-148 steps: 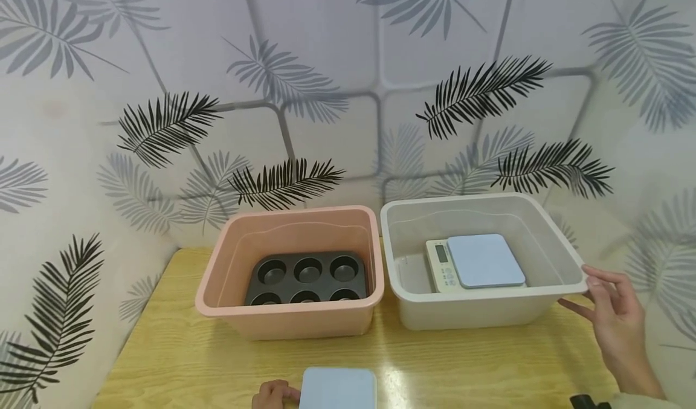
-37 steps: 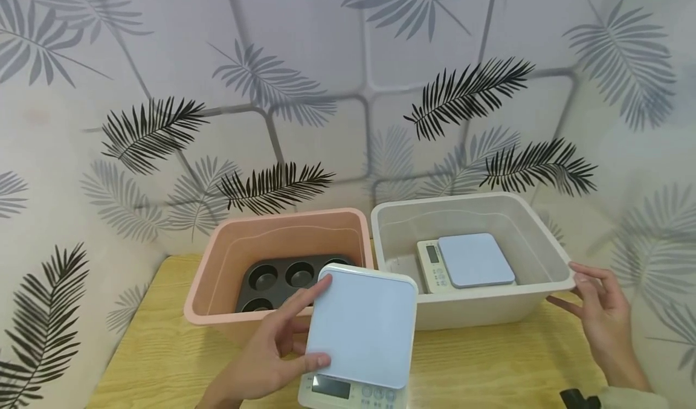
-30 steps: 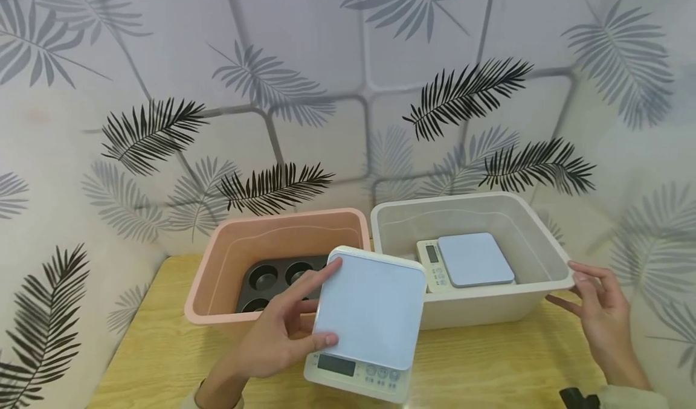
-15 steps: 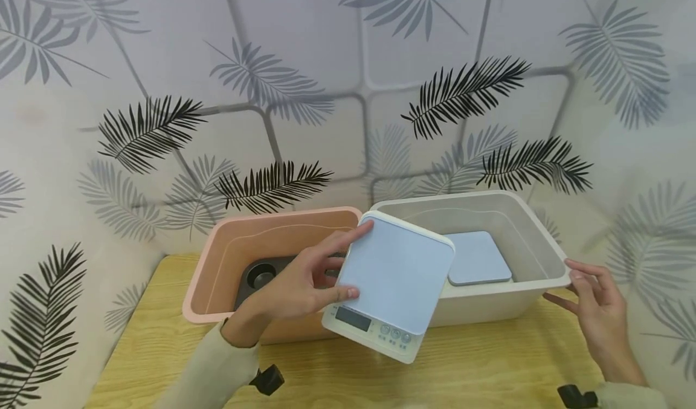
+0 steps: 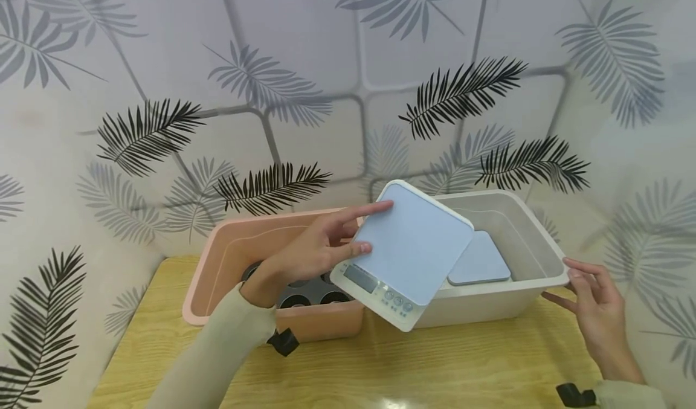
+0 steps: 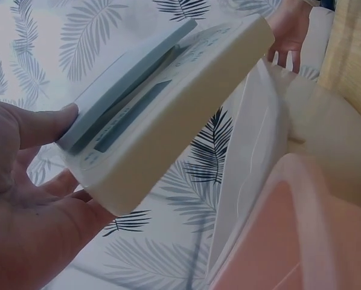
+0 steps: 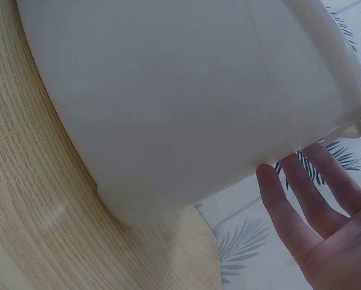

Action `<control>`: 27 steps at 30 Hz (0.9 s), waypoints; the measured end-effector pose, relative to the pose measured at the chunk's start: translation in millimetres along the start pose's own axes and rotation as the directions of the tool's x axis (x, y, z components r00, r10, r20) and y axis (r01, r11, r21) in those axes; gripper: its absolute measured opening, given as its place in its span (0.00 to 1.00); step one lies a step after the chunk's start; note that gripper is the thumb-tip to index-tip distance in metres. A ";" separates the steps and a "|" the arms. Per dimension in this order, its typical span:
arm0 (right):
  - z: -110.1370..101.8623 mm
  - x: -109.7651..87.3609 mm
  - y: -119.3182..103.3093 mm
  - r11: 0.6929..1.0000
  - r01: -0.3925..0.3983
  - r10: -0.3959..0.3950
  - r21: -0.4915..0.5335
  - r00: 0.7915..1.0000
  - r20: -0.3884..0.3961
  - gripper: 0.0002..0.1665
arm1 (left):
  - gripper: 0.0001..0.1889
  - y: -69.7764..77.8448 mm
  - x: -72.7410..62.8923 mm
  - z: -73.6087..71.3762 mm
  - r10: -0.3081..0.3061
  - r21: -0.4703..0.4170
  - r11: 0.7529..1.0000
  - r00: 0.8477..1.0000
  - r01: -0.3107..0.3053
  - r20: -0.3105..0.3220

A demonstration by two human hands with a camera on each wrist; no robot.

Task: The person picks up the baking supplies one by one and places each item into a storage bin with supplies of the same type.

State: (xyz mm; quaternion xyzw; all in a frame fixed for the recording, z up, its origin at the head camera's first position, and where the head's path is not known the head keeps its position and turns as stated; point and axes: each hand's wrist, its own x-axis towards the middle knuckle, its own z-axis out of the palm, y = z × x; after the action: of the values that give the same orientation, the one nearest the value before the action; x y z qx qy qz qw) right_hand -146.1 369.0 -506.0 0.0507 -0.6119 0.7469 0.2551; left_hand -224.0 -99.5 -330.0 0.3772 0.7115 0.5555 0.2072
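My left hand (image 5: pixel 318 244) grips a white kitchen scale (image 5: pixel 375 288) by its left edge, thumb on the pale blue platform (image 6: pixel 126 78). The scale is raised and tilted, overlapping the left part of the grey plastic bin (image 5: pixel 473 303) in the head view. A second scale (image 5: pixel 478 258) lies inside that bin, its display end hidden behind the held one. My right hand (image 5: pixel 598 303) holds the bin's front right rim corner; several fingertips (image 7: pixel 269 175) rest along the outer wall (image 7: pixel 168 121) in the right wrist view.
A pink bin (image 5: pixel 321 330) stands left of the grey one, with a black muffin tin (image 5: pixel 310 291) in it, partly covered by my left arm. Both bins stand on a wooden table (image 5: pixel 326 373) close to a leaf-patterned wall covering (image 5: pixel 326 64).
The held scale was low at the table's front; my left hand has raised it, then carried it right and away, turning it toward the grey bin. My right hand has kept its hold.
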 end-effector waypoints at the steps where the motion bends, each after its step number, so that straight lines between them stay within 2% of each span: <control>1: -0.4 -0.1 -0.1 1.000 0.000 0.000 -0.001 1.000 -0.002 0.16 | 0.36 -0.1 4.0 -1.4 0.001 -0.004 1.000 1.000 -0.001 -0.003; 8: -2.0 0.3 0.5 1.000 0.005 -0.005 0.003 1.000 0.007 0.15 | 0.32 0.2 34.2 -12.3 -0.021 -0.058 0.998 1.000 0.022 0.007; 10: -2.6 0.6 0.3 1.000 0.006 -0.006 0.002 1.000 0.021 0.16 | 0.31 1.6 44.0 -15.8 -0.020 -0.023 1.000 1.000 0.020 0.002; 13: -3.8 0.0 0.1 1.000 0.002 -0.002 0.001 0.999 0.038 0.17 | 0.29 3.6 57.7 -20.9 -0.030 0.082 0.996 1.000 0.030 -0.001; 17: -4.1 -1.2 0.6 1.000 0.000 0.000 -0.007 0.999 0.037 0.17 | 0.26 4.3 77.0 -25.8 -0.039 0.148 0.989 0.997 0.028 0.072; 21: -3.3 -0.8 0.1 1.000 0.005 -0.004 -0.018 1.000 0.029 0.17 | 0.26 4.6 94.6 -27.3 -0.049 0.143 0.989 0.987 0.027 0.155; 24: -2.7 -0.1 -0.3 1.000 0.005 -0.004 -0.018 1.000 0.026 0.17 | 0.26 4.2 106.4 -27.4 -0.073 0.143 0.989 0.979 0.046 0.190; 27: -2.0 0.6 -0.5 1.000 0.009 -0.009 -0.014 1.000 0.017 0.16 | 0.26 0.6 121.1 -27.2 -0.073 0.152 0.988 0.972 0.040 0.221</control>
State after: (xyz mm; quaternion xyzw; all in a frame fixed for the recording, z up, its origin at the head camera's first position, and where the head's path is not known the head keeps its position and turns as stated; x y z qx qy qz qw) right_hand -146.0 371.2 -505.8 0.0578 -0.6190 0.7410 0.2537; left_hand -319.5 -23.8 -306.3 0.4317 0.7325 0.4493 0.2743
